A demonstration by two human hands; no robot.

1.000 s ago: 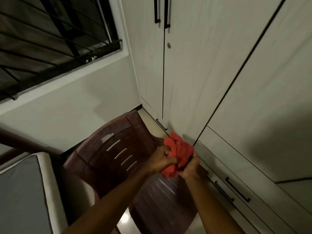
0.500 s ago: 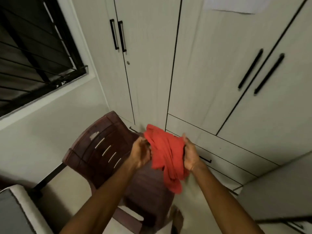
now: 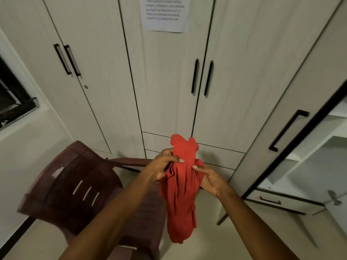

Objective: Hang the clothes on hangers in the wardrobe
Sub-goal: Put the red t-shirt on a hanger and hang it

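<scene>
Since the earlier frame the red garment (image 3: 181, 186) has unrolled from a bunched mass into a long hanging length. The left hand (image 3: 163, 166) pinches its upper left edge between thumb and fingers; the right hand (image 3: 208, 178) grips its right edge just below. The garment hangs between both hands, right of the brown chair (image 3: 75, 186), near the closed wardrobe doors (image 3: 169, 81).

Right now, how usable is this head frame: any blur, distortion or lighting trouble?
Head view: dim indoor light; wide-angle bending of the wardrobe doors; the chair smeared by motion blur; print on the paper notice too soft to read. The red garment, gripped by the left hand and right hand, stays clear enough.
</scene>
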